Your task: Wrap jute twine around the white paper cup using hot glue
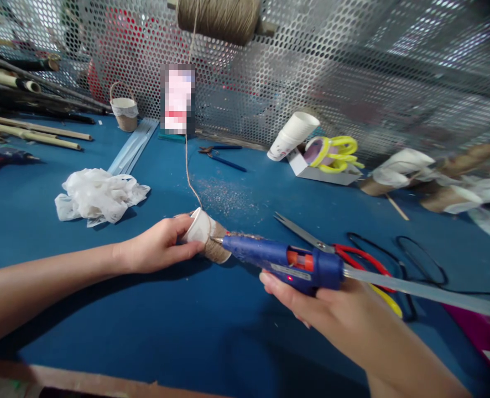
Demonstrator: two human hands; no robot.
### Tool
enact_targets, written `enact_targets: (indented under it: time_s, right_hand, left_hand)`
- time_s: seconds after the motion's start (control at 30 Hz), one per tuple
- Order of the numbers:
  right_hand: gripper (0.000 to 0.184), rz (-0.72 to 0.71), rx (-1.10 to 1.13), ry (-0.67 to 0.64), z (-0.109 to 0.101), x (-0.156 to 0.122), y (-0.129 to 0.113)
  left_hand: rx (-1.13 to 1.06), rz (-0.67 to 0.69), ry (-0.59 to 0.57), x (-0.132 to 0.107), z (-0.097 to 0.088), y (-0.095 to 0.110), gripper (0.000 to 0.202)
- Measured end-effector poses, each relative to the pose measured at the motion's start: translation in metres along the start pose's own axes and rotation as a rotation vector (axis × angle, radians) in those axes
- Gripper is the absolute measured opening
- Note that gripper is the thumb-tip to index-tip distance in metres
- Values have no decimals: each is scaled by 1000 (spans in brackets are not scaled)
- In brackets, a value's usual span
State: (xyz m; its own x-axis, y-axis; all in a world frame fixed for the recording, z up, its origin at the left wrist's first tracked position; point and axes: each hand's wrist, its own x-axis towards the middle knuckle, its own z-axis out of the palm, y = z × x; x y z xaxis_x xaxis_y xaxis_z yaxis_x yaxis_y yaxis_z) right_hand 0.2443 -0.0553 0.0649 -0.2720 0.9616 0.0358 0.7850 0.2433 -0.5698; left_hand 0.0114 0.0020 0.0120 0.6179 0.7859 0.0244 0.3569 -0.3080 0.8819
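Note:
My left hand [162, 246] is closed round a small white paper cup [200, 228] lying on its side, its lower half wrapped in brown twine. A twine strand [189, 160] runs from the cup up to a big spool [220, 19] hung at the top. My right hand [323, 307] grips a blue hot glue gun [286, 261] with a clear glue stick sticking out behind. The gun's nozzle touches the cup where the twine wrap ends.
Red-handled scissors [336, 251] and a black cord [419, 265] lie on the blue table [154, 326] behind the gun. Crumpled white plastic [98, 196] sits at left, bamboo sticks [33, 130] far left. Stacked paper cups [292, 135], wrapped cups [448, 188] and a perforated metal wall [353, 66] stand behind.

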Motion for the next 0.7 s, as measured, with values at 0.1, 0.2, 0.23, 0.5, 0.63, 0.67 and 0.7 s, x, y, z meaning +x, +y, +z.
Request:
enact_targets:
  time_s: [0.1,0.2,0.23,0.5,0.63,0.67,0.7]
  right_hand:
    - [24,-2,-33,-23,0,0,-1]
    - [23,17,5,-10,1,0,0]
    - [24,24,25,-6,1,0,0]
    - [34,109,14,-24,-3,0,9]
    - [32,143,30,-2,-3,6,6]
    - [32,148,41,0,-3,8,5]
    - [31,157,53,-4,-3,9,5]
  left_hand:
    - [-7,20,1,0,-1,0,20]
    - [-4,29,-3,0,-2,1,20]
    - [0,27,-5,0,-2,1,20]
    - [21,21,-36,-2,-3,-1,18]
    - [33,41,-30,-3,-3,-2,15]
    - [35,48,-28,-3,-3,-2,15]
    - [36,54,-28,-3,-3,-2,15]
